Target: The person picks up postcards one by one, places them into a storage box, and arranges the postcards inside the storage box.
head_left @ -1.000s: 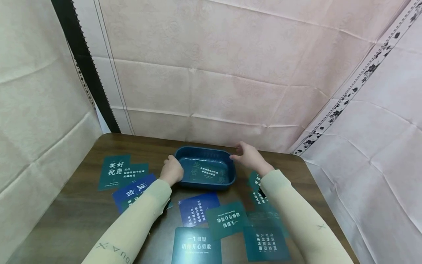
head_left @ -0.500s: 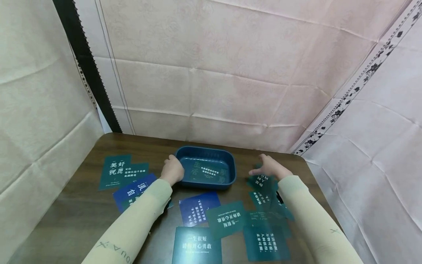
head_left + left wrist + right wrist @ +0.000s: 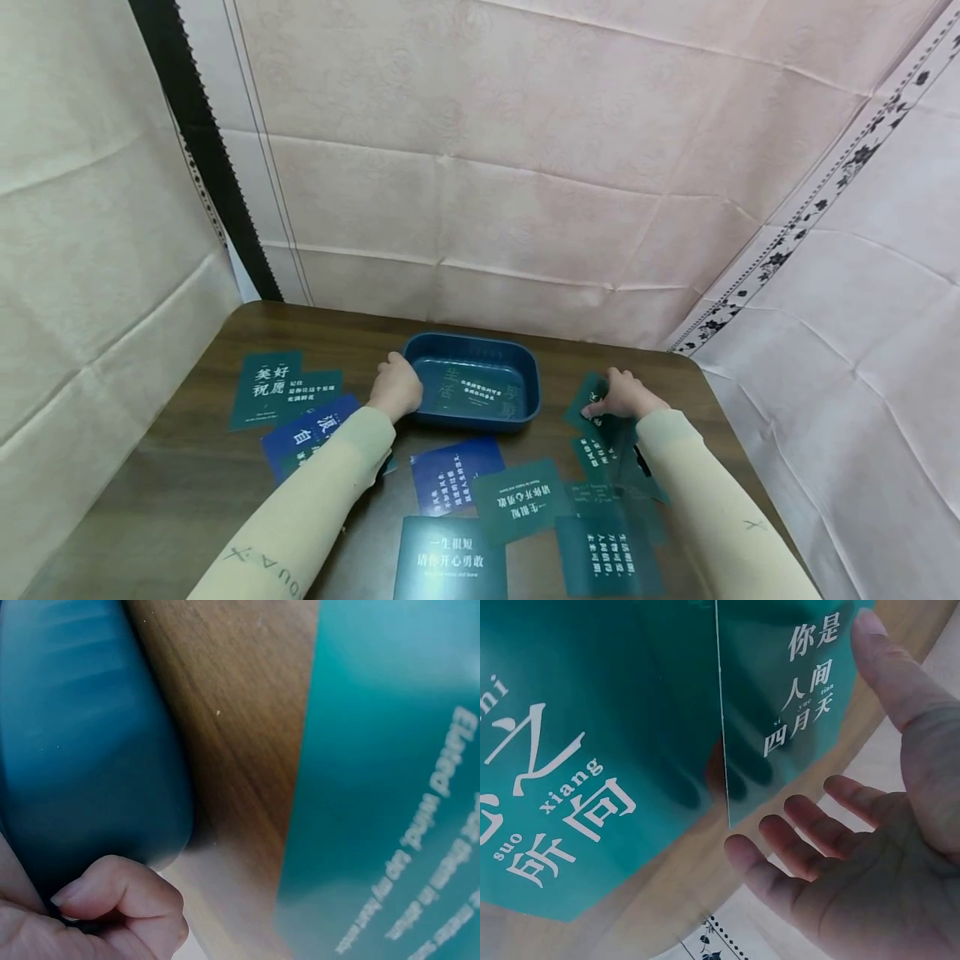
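The left hand (image 3: pixel 397 387) is at the left end of a dark blue rectangular tray (image 3: pixel 476 422), its curled fingers gripping the rim. In the left wrist view, a bent finger (image 3: pixel 131 889) lies against the tray's outer wall (image 3: pixel 90 750). A printed green card (image 3: pixel 476 392) lies inside the tray. To the tray's right, the right hand (image 3: pixel 622 396) is over a green card (image 3: pixel 587 400) with white lettering. In the right wrist view its fingers are loosely spread, the thumb tip touching or close to the card's (image 3: pixel 780 776) edge; contact is unclear.
Blue (image 3: pixel 459 475) and green (image 3: pixel 521 500) cards lie scattered across the brown table (image 3: pixel 187 475), several overlapping. Another group of cards (image 3: pixel 266 387) lies left of the tray. A pale cloth wall (image 3: pixel 480 208) rises behind the table, with side cloths left and right.
The right hand has left the tray's right end and moved rightward and down over the green cards. The left hand stays at the tray's left end.
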Demonstrator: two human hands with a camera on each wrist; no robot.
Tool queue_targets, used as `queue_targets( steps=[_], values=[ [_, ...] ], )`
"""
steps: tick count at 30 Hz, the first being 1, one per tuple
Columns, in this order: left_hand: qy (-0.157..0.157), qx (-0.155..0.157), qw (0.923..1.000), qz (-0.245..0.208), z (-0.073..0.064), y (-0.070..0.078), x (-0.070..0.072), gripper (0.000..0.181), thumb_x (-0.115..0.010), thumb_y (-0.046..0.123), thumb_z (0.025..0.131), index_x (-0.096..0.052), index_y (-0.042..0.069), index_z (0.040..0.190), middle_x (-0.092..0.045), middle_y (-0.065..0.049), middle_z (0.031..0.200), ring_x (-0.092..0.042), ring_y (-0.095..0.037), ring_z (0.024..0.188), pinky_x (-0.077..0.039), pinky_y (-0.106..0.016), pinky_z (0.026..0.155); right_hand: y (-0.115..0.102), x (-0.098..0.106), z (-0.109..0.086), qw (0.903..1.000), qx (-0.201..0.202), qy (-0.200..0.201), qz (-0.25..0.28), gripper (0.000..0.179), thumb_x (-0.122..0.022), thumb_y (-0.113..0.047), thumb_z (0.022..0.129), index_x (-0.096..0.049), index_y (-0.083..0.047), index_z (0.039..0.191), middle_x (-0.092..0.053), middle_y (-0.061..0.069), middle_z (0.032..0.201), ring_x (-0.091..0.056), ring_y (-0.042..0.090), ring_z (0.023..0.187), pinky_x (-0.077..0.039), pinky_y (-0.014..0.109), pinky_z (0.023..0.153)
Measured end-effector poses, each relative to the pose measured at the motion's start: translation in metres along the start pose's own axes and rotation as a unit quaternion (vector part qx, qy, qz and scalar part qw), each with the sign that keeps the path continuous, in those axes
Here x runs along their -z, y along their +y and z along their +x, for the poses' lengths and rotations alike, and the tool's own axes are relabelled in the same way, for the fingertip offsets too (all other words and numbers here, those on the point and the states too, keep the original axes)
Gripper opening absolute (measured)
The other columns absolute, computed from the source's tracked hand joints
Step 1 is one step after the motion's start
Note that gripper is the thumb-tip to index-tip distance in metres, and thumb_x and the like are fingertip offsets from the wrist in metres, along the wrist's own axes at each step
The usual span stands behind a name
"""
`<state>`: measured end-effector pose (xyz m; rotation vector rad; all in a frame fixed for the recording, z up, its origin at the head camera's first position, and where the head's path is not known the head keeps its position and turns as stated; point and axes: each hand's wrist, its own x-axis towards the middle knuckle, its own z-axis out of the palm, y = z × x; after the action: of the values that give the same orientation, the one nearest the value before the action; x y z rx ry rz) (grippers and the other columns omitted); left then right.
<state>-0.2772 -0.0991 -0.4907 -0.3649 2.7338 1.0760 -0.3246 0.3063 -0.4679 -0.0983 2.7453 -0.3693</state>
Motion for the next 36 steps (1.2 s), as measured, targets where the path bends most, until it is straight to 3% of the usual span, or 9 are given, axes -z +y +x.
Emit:
queue_targets(
  steps=[14,26,36],
  values=[
    [0.001,0.001,1.0000,-0.002,-0.002,0.002,0.001,0.058,-0.054,0.010,0.096,-0.020,-0.008,0.139,-0.040,-0.030,0.122,-0.054,-0.035,0.090,-0.052,-0.052,0.082,0.011,-0.009,0.006,0.9995,-0.031,0.002,-0.010,0.103,-0.081,-0.050,0.072,-0.031,0.010,0.140,-0.030,0.040,0.134,-0.035,0.055,0.121,-0.036,0.064,0.096],
    [0.004,-0.006,1.0000,-0.004,-0.002,-0.001,0.004,0.062,-0.054,0.009,0.095,-0.017,-0.010,0.141,-0.039,-0.033,0.127,-0.054,-0.038,0.098,-0.048,-0.055,0.087,0.003,-0.008,0.010,0.9982,-0.032,0.022,-0.045,0.104,-0.083,-0.049,0.069,-0.033,0.011,0.137,-0.035,0.039,0.129,-0.040,0.050,0.113,-0.039,0.063,0.092],
    [-0.003,-0.001,1.0000,0.004,-0.003,0.003,0.003,0.061,-0.053,0.010,0.096,-0.017,-0.009,0.141,-0.039,-0.032,0.125,-0.055,-0.036,0.090,-0.051,-0.051,0.082,0.004,-0.006,0.010,0.9978,-0.044,0.017,-0.046,0.105,-0.084,-0.049,0.066,-0.033,0.013,0.135,-0.036,0.039,0.127,-0.041,0.048,0.109,-0.039,0.063,0.093]
  ],
)
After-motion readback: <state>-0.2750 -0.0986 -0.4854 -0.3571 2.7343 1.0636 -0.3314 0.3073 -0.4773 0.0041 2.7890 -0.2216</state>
